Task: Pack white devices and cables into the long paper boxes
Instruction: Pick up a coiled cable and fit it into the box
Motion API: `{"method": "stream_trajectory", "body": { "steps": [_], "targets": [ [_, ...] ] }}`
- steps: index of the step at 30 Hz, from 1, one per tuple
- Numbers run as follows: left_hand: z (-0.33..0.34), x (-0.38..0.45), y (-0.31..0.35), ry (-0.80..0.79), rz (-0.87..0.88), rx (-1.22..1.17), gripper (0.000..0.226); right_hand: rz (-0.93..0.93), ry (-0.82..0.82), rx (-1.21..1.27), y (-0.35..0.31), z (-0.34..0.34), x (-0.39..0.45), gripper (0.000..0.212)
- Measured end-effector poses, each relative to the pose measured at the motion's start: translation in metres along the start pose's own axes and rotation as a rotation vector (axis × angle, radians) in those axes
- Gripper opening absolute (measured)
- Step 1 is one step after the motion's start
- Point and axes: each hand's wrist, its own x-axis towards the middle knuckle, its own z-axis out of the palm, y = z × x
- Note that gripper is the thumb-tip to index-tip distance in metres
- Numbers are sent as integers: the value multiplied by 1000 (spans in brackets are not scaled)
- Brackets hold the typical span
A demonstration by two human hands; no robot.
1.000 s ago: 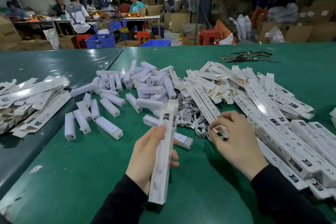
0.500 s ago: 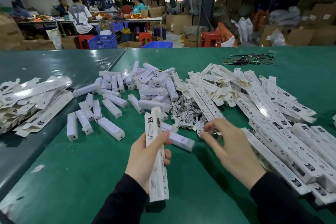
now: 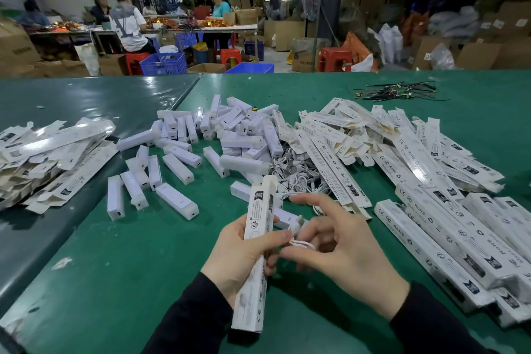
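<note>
Box [image 3: 256, 241] stands gripped in the left hand [image 3: 241, 257]; beside it, right hand [image 3: 342, 250] pinches a coiled cable [image 3: 301, 244], which could uncoil and snag the box mouth.

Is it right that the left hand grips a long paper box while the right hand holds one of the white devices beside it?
Not quite. In the head view the left hand does grip the long paper box, but the right hand pinches a coiled white cable, not a device.
</note>
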Motion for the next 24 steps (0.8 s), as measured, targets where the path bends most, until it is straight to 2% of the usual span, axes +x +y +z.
{"method": "stream_trajectory", "body": {
  "steps": [4, 7, 11, 13, 16, 21, 24],
  "targets": [
    [-3, 0, 5, -67, -77, -63, 49, 183, -152, 183, -11, -14, 3, 58],
    [-3, -1, 6, -111, -116, -46, 49, 239, -152, 224, -15, -18, 3, 64],
    [-2, -3, 6, -169, -125, -17, 34, 249, -236, 228, -14, -22, 4, 46],
    [-3, -4, 7, -184, -116, -7, 38, 252, -252, 311, -12, -24, 4, 39],
    [-4, -6, 8, -197, -87, 40, 49, 229, -170, 385, -10, -26, 6, 35],
    [-2, -12, 4, -341, -130, 201, 47, 144, 226, 449, -6, -37, 14, 37],
    [1, -14, -2, -413, -157, 291, 41, 137, 270, 409, -6, -38, 15, 31]
  ]
}}
